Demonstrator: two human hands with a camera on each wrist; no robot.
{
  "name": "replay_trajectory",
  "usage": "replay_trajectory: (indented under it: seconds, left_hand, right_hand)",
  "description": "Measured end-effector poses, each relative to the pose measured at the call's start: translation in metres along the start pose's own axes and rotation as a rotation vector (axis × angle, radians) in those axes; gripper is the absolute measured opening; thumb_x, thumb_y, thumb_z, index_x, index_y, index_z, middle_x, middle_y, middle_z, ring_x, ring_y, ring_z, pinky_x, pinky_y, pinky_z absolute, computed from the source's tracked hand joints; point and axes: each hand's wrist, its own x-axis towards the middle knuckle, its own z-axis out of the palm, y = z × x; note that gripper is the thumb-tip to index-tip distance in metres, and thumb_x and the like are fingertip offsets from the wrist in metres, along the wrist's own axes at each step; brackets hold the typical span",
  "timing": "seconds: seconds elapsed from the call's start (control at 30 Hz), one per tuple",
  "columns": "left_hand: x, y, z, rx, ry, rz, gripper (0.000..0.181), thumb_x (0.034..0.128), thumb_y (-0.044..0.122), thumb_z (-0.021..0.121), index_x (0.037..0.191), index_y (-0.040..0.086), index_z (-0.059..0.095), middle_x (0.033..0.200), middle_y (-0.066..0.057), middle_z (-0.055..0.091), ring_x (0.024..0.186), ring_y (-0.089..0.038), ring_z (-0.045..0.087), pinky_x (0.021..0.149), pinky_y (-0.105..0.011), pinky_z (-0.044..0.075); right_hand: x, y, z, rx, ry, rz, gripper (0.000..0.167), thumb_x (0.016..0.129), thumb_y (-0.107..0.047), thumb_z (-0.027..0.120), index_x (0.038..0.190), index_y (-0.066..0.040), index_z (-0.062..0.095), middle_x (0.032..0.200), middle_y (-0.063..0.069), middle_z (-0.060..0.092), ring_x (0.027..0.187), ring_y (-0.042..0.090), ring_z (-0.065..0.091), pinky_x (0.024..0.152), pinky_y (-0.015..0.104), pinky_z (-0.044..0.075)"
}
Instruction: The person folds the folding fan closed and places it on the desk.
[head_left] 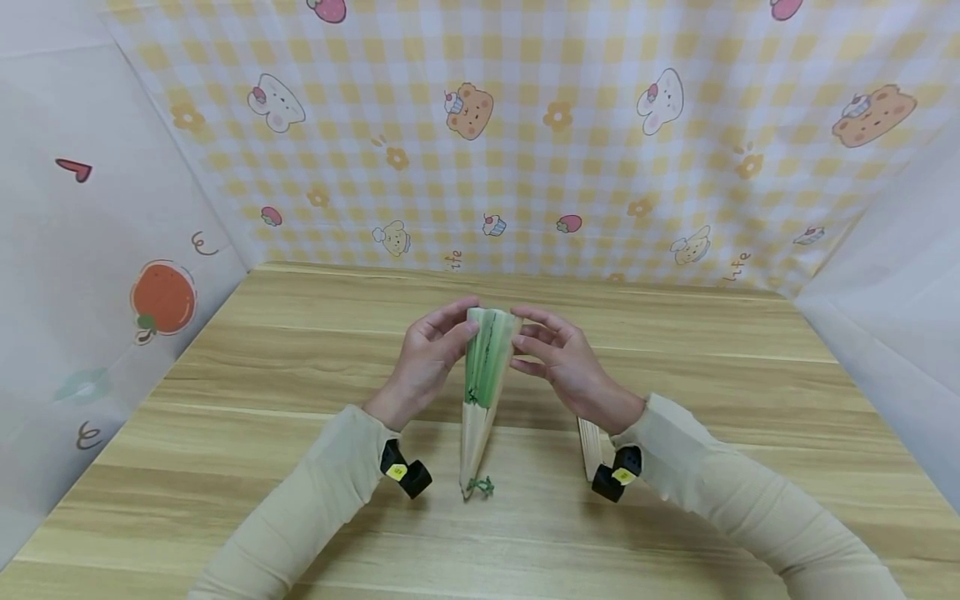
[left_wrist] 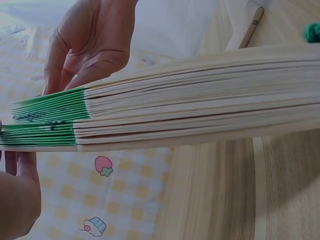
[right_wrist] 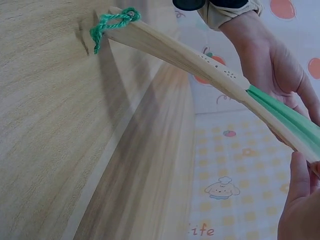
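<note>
A partly spread folding fan (head_left: 487,358), with pleated green cloth and pale wooden ribs, stands above the table with its pivot end toward me. My left hand (head_left: 427,358) pinches its left edge near the top between thumb and fingers. On the opposite edge, my right hand (head_left: 566,362) holds the outer rib near the top. In the left wrist view, the fan's folds (left_wrist: 200,95) lie close together in two bunches. A green cord (right_wrist: 120,20) is tied at the pivot end. Parts of the fingers are hidden behind the fan.
Below my right wrist lies a slim wooden piece (head_left: 590,450), partly covered by the arm; the left wrist view shows a wooden end with a rivet (left_wrist: 252,25). A checked cloth (head_left: 555,167) hangs behind the wooden table (head_left: 315,500).
</note>
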Motion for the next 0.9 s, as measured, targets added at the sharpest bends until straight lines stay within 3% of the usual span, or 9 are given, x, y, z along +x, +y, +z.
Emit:
replay_trajectory:
  seconds: [0.3,0.43,0.67,0.9]
  left_hand:
    - [0.0011,0.0008,0.0032,0.004,0.024,-0.008,0.029,0.0859,-0.003,0.051,0.115,-0.002,0.053,0.103,-0.003,0.055,0.089,-0.013,0.052,0.076,-0.023,0.047]
    - [0.0014,0.0014,0.0041,0.004,0.034,-0.012,0.026,0.0857,-0.003,0.051,0.109,0.006,0.059,0.103,-0.003,0.055,0.089,-0.012,0.052,0.077,-0.023,0.047]
    - [0.0012,0.0005,0.0049,-0.019,0.023,-0.005,0.031,0.085,-0.005,0.051,0.116,-0.004,0.052,0.102,-0.003,0.057,0.088,-0.013,0.053,0.075,-0.022,0.048]
    - [0.0004,-0.0008,0.003,0.001,-0.004,-0.02,0.028,0.0857,-0.003,0.05,0.112,0.005,0.057,0.106,-0.004,0.054,0.092,-0.014,0.052,0.078,-0.023,0.047]
  right_hand:
    - [-0.0001,-0.0007,0.0015,0.016,-0.003,0.002,0.039,0.089,-0.001,0.049,0.128,-0.003,0.042,0.098,0.004,0.053,0.084,0.014,0.057,0.077,0.031,0.051]
    - [-0.0003,-0.0009,0.0027,0.021,-0.007,-0.006,0.037,0.089,-0.001,0.049,0.125,-0.005,0.045,0.099,0.005,0.054,0.084,0.014,0.057,0.077,0.032,0.051]
    - [-0.0008,-0.0021,0.0067,0.023,-0.025,-0.011,0.038,0.089,-0.001,0.05,0.126,-0.003,0.044,0.099,0.005,0.054,0.085,0.014,0.058,0.078,0.034,0.051]
    - [-0.0003,-0.0019,0.0081,0.009,-0.027,-0.002,0.039,0.089,-0.001,0.049,0.127,-0.002,0.042,0.1,0.005,0.053,0.085,0.014,0.057,0.079,0.035,0.05]
